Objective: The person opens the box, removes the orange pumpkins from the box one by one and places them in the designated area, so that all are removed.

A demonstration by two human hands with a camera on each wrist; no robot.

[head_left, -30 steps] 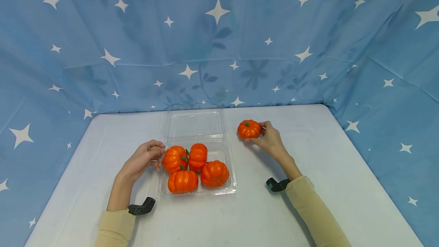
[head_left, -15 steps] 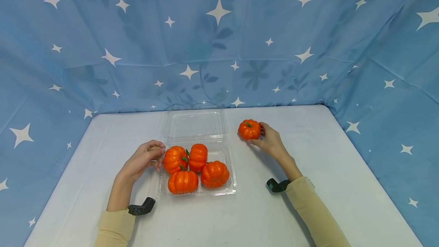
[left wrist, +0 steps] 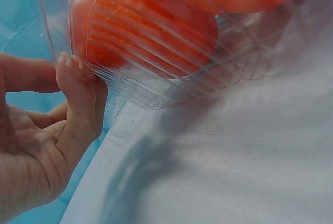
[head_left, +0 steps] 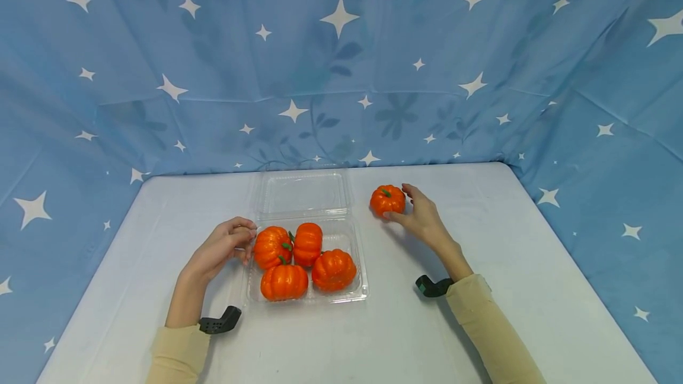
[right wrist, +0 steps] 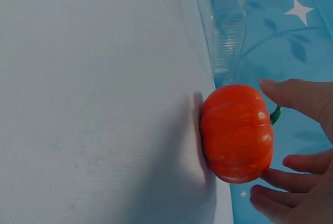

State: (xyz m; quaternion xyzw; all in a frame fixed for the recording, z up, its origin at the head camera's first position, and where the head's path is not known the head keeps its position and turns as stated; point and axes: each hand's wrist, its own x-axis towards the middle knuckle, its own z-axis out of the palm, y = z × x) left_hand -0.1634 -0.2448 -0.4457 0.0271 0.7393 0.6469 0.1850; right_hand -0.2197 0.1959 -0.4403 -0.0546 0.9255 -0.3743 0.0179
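A clear plastic clamshell container (head_left: 360, 265) lies with its lid folded back, and several small orange toy pumpkins (head_left: 334, 270) sit in its base. At its left side my left hand (head_left: 226, 245) pinches the rim between thumb and fingers, plain in the left wrist view beside an orange pumpkin (left wrist: 151, 31). One more pumpkin (head_left: 388, 201) with a green stem rests on the table to the right of the lid. Around that pumpkin's right side my right hand (head_left: 421, 215) is spread. In the right wrist view the thumb stands just off the pumpkin (right wrist: 237, 133), with a fingertip at its lower edge.
The container's lid (head_left: 304, 191) lies flat toward the back of the white table (head_left: 480, 242). A blue curtain (head_left: 341, 76) with white stars hangs along the back and sides. Each wrist carries a black camera, such as the right one (head_left: 433, 287).
The right hand's fingers have spread and loosened from the separate pumpkin, which stays on the table with its stem turned slightly. The left hand and container have not moved.
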